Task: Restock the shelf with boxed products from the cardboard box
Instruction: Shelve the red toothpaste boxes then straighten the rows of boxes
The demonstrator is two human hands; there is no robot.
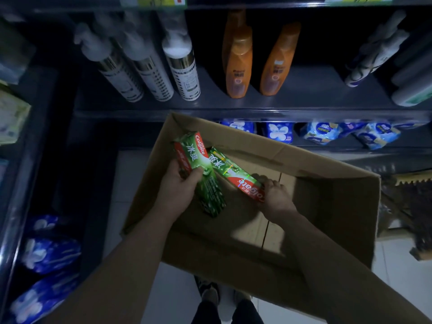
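Note:
An open cardboard box [327,206] stands on the floor in front of the dark shelf [233,106]. My left hand [177,188] grips green and red toothpaste boxes [198,164], at least two stacked, above the box's left side. My right hand [278,197] reaches into the cardboard box and grips the red end of another toothpaste box [236,176], which lies slanted under the ones in my left hand.
On the shelf stand white spray cans [182,66], orange bottles [238,61] and white bottles [374,57] at the right. Blue packs [278,132] fill the shelf below. More blue packs [46,251] sit low on the left. My shoes [222,298] are on the tiled floor.

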